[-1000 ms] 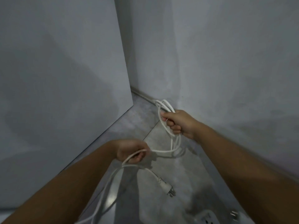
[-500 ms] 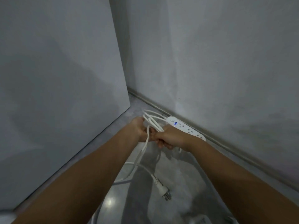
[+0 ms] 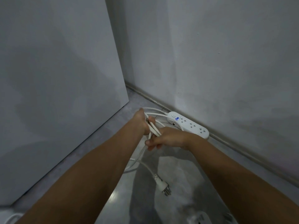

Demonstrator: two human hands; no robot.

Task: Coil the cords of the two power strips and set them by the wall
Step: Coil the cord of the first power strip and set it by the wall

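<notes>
Left hand [image 3: 142, 122]: my fingers are curled round the far end of the white cord [image 3: 159, 119] bundle, gripping several loops together just above the floor

Right hand [image 3: 168, 139]: closed round the near end of the same loops, fingertips tucked under the strands, touching distance from my left hand, with the bundle running slantwise between the two

Left panel [image 3: 56, 78]: a tall pale board stands on the left, its lower edge meeting the floor [image 3: 178, 199] and running away towards the far corner

Cord: the loops arch out past my left hand on the far side; a slack length drops from under my right hand, curves along the floor towards me and ends in the plug

Plug [image 3: 163, 186]: white, lying on the floor nearer to me than my hands, between my forearms, prongs pointing near and right

Power strip [image 3: 189, 124]: white, flat on the floor just right of my hands, lying along the skirting [image 3: 234, 144] and close against it; the switch and a small blue mark are at its far end, where the cord joins, and a row of sockets follows

Second strip [image 3: 199, 219]: only a blurred white corner shows at the near edge, right of centre

Wall [image 3: 226, 62]: plain grey, on the right, running to the far corner
</notes>
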